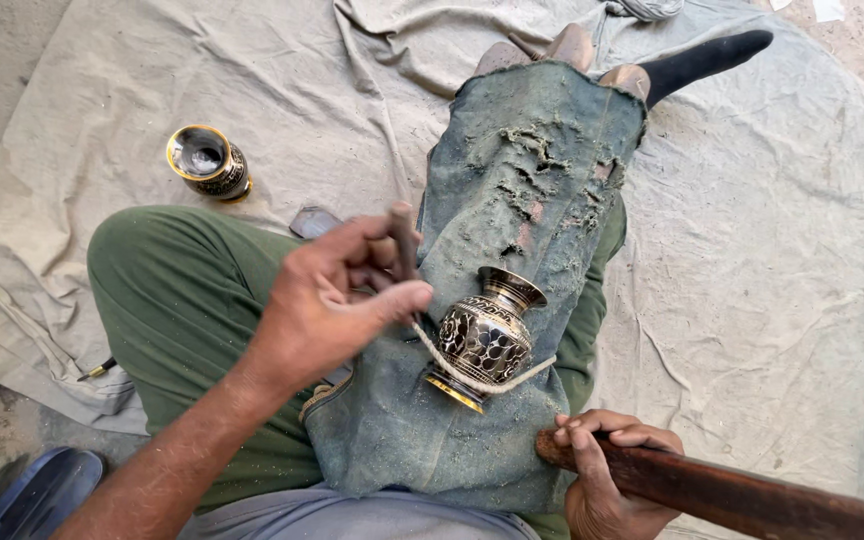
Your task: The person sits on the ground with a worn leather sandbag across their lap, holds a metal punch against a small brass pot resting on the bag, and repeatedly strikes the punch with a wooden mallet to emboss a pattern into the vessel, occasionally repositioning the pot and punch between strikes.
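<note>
While rope-bound, round engraved brass vase (484, 340)

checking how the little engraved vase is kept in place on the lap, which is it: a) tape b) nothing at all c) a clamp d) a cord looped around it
d, a pale cord loops around the lower body of the engraved vase, which lies tilted on the denim cloth over the lap; the left hand grips a thin tool beside it and the right hand holds a wooden stick.
</note>
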Demonstrator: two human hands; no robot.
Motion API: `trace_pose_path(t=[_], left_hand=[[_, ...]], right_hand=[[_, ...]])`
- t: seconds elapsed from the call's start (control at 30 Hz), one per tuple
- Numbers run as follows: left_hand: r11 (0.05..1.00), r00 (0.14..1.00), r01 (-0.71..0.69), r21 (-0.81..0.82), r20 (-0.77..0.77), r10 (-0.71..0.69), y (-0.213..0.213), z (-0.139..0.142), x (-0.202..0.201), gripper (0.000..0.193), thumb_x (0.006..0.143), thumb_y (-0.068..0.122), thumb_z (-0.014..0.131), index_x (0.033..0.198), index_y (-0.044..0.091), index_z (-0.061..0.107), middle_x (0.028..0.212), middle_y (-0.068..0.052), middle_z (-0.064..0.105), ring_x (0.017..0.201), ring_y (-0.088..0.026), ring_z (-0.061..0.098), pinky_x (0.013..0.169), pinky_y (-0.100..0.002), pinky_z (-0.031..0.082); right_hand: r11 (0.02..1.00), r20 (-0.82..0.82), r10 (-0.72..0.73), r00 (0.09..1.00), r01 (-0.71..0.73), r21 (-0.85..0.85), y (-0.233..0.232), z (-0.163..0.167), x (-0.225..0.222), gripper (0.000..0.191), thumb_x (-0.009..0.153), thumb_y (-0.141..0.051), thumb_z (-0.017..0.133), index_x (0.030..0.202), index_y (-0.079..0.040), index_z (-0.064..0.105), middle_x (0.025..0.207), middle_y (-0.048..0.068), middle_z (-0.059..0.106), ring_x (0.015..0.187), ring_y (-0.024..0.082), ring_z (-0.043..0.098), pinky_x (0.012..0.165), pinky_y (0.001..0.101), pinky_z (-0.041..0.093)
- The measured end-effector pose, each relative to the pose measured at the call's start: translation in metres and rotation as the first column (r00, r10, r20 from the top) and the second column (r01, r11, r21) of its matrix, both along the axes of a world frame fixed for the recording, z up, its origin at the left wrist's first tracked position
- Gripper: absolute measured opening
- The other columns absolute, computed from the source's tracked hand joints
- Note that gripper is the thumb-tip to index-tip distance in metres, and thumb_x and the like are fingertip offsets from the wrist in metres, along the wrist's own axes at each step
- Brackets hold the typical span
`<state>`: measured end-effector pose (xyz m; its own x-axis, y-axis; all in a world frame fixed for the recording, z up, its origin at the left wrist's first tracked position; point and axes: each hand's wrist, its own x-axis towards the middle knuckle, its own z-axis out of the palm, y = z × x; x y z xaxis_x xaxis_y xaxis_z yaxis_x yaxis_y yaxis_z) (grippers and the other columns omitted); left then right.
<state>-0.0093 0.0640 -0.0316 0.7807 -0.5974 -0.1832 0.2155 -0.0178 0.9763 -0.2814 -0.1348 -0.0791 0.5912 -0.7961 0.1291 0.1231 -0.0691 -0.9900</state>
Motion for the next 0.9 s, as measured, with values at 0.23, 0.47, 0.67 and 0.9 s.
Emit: trace_pose_path(t=[0.23, 0.47, 0.67, 0.9], left_hand=[[0.947, 0.827, 0.304, 0.106, 0.464, -0.317, -0.047, 0.026, -0.005, 0.048, 0.088, 0.018, 0.083, 0.133, 0.019, 0.067, 0.111, -0.001, 0.078, 0.092, -0.01, 0.077, 0.08, -0.024, 0.066], [0.91, 0.779, 0.396, 0.124, 0.479, -0.404, -0.058, 0.04, 0.002, 0.058, 0.083, 0.015, 0.081, 0.138, 0.019, 0.063, 0.112, -0.006, 0.078, 0.089, -0.018, 0.078, 0.078, -0.032, 0.063], [0.896, 0.689, 0.395, 0.203, 0.58, -0.435, -0.063, 0.039, 0.0, 0.055, 0.084, 0.018, 0.08, 0.136, 0.019, 0.062, 0.098, -0.006, 0.075, 0.089, -0.024, 0.074, 0.077, -0.038, 0.06], [0.902, 0.679, 0.396, 0.171, 0.607, -0.413, -0.058, 0.039, -0.001, 0.05, 0.086, 0.017, 0.079, 0.134, 0.016, 0.063, 0.1, -0.008, 0.073, 0.092, -0.027, 0.073, 0.08, -0.04, 0.059]], right_hand=[[0.995, -0.259, -0.026, 0.966, 0.049, 0.084, -0.013, 0.054, 0.027, 0.039, 0.085, 0.014, 0.069, 0.12, 0.002, 0.056, 0.087, 0.022, 0.068, 0.076, 0.026, 0.071, 0.072, 0.046, 0.062], [0.974, -0.588, 0.0, 0.809, -0.134, -0.184, -0.075, 0.095, 0.017, 0.039, 0.078, 0.014, 0.072, 0.113, 0.006, 0.054, 0.096, 0.018, 0.066, 0.093, 0.025, 0.069, 0.083, 0.0465, 0.061], [0.928, -0.343, 0.303, 0.889, -0.194, 0.317, -0.126, 0.113, 0.033, 0.052, 0.079, 0.006, 0.076, 0.128, -0.006, 0.064, 0.098, 0.013, 0.074, 0.085, 0.023, 0.075, 0.08, 0.0373, 0.064], [0.806, -0.891, -0.062, 0.45, -0.505, -0.311, -0.142, 0.114, 0.029, 0.047, 0.082, 0.004, 0.074, 0.126, -0.006, 0.058, 0.096, 0.009, 0.068, 0.092, 0.017, 0.07, 0.09, 0.0333, 0.06]])
